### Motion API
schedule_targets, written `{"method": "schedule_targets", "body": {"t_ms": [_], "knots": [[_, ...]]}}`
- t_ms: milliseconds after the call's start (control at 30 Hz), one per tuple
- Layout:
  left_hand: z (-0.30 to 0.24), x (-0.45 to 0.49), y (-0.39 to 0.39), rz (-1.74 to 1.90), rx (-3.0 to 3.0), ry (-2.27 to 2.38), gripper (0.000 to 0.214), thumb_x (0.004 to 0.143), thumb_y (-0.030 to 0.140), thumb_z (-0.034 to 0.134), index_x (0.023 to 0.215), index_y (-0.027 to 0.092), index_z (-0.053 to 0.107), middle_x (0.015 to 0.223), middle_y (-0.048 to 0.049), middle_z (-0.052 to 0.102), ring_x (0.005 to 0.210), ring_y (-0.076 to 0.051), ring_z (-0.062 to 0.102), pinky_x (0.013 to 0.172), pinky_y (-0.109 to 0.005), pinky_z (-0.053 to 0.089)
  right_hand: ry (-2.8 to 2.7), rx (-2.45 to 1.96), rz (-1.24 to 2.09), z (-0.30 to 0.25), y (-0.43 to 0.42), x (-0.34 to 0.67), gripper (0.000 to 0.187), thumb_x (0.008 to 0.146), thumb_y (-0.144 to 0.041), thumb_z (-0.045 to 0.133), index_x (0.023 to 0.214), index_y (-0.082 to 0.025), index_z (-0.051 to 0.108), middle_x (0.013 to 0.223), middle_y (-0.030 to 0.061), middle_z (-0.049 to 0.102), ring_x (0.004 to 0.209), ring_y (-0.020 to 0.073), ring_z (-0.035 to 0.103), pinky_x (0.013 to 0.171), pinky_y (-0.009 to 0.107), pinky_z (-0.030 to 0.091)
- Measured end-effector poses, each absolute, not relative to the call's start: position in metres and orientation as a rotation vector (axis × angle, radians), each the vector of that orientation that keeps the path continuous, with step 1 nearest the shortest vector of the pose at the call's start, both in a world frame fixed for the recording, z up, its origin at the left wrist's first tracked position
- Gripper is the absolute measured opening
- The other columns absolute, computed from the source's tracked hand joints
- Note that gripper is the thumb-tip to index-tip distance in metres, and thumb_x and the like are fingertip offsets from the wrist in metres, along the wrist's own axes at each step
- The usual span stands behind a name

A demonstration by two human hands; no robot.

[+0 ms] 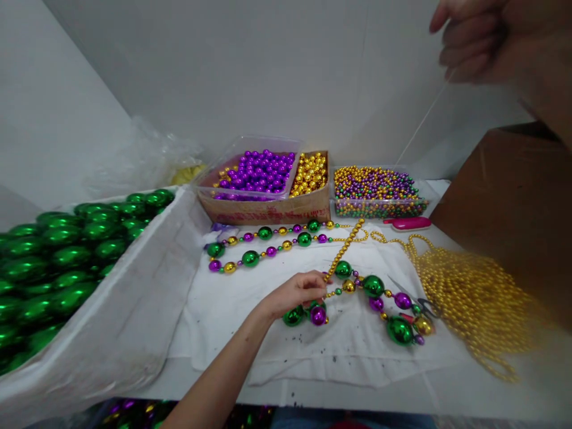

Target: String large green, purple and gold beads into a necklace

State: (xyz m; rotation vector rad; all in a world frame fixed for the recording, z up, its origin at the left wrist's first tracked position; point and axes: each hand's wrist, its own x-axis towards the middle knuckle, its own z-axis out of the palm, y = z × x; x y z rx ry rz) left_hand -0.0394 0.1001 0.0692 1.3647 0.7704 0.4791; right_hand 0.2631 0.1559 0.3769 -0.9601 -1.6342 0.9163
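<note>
My left hand [295,293] rests on the white cloth [277,333], fingers pinched on a bead necklace [373,287] of green, purple and gold beads near its gold strand [344,247]. My right hand [491,42] is raised at the upper right, blurred, fingers closed on a thin thread [424,116] that runs down toward the table. A second strung necklace [268,244] lies stretched out farther back on the cloth.
A tub of large green beads [58,256] stands at left. At the back are trays of purple beads [257,170], gold beads [309,173] and small mixed beads [375,187]. A pile of gold strands [473,298], a pink tool [409,223], scissors [420,304] and a brown box [513,202] sit right.
</note>
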Motion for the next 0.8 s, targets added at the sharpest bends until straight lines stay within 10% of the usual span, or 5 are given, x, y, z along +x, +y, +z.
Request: {"method": "schedule_targets", "body": {"t_ms": [333, 500, 800], "knots": [[0.103, -0.065, 0.106, 0.882, 0.915, 0.802, 0.021, 0.074, 0.027, 0.071, 0.075, 0.015, 0.055, 0.045, 0.0107, 0.029, 0.036, -0.001, 0.021, 0.035, -0.011, 0.012, -2.025, -1.029, 1.191, 0.344, 0.136, 0.222, 0.019, 0.092, -0.009, 0.042, 0.085, -0.010, 0.060, 0.052, -0.0045, 0.049, 0.047, 0.0039, 0.045, 0.047, 0.015, 0.043], [0.144, -0.042, 0.114, 0.983, 1.000, 0.732, 0.025, 0.069, 0.024, 0.075, 0.078, 0.015, 0.054, 0.064, 0.0024, 0.056, 0.044, -0.003, 0.044, 0.038, -0.011, 0.030, -1.807, -0.879, 1.434, 0.326, 0.136, 0.215, 0.020, 0.091, -0.009, 0.043, 0.083, -0.012, 0.061, 0.057, -0.0024, 0.051, 0.049, 0.0048, 0.048, 0.049, 0.015, 0.047], [0.112, 0.038, 0.126, 0.866, 1.085, 0.603, 0.023, 0.077, 0.030, 0.066, 0.075, 0.014, 0.050, 0.081, -0.0034, 0.065, 0.037, 0.001, 0.025, 0.035, -0.015, 0.011, -1.537, -0.709, 1.536, 0.312, 0.123, 0.202, 0.023, 0.094, -0.014, 0.040, 0.084, -0.013, 0.060, 0.059, -0.0037, 0.050, 0.052, 0.0046, 0.049, 0.053, 0.016, 0.047]]}}
